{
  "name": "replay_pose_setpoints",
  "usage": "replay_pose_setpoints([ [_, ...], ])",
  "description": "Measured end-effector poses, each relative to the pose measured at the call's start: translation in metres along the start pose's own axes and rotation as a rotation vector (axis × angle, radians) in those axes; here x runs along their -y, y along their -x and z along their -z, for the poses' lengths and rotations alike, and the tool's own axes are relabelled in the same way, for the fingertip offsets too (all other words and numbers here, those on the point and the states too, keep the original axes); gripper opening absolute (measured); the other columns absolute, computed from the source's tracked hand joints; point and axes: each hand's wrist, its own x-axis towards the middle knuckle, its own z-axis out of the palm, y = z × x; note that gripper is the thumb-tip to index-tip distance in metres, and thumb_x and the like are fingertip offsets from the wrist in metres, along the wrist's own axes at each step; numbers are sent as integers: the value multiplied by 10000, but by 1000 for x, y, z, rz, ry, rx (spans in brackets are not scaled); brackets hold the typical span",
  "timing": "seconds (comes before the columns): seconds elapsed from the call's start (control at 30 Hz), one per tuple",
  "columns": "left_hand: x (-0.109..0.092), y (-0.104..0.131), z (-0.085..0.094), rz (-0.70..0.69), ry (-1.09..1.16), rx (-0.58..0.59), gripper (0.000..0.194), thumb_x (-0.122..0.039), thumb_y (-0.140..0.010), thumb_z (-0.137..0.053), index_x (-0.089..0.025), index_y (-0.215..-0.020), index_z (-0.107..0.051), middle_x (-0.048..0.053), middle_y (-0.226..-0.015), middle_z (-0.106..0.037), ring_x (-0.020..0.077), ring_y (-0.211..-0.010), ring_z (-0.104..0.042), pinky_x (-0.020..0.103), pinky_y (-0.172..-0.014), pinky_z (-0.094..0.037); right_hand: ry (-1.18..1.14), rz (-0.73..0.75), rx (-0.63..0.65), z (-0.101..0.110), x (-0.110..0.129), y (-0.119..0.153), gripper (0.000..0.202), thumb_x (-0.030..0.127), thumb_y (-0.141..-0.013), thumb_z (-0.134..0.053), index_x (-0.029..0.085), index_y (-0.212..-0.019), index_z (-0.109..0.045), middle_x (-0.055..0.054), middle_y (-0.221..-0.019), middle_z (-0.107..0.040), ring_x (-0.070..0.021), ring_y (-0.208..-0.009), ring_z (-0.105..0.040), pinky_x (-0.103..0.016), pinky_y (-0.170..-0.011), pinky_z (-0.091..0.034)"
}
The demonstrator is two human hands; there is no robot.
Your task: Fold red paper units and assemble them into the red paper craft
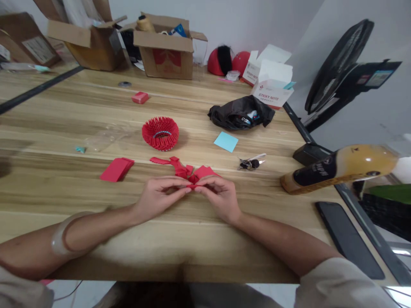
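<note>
Between the fingertips of both hands is a small red folded paper piece (193, 186). My left hand (160, 196) pinches its left end, and my right hand (221, 196) pinches its right end. Just beyond the fingers lie folded red paper pieces (180, 168) and red sheets (205, 172). A stack of red paper (117, 169) rests to the left. Farther back stands a round red bowl (160, 133) built of many folded pieces, with a blue ring inside.
A blue paper square (226, 141), keys (251, 163) and a black bag (241, 113) lie behind right. A drink bottle (337, 169) and a phone (349, 239) are at right. Cardboard boxes (167, 55) line the back; a fan (337, 68) stands beyond the right edge.
</note>
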Motion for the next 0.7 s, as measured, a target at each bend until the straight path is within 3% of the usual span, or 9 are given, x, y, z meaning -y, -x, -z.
replay_pose_setpoints([
  [0.7, -3, -2, 0, -62, 6, 36, 135, -186, -797, -618, -197, -879, -725, 22, -856, -748, 147, -735, -702, 219, -699, -579, -27, 4, -30, 0, 1, 0, 79, 231, -647, -749, 203, -642, -675, -16, -666, -681, -145, -631, -626, -275, -632, -514],
])
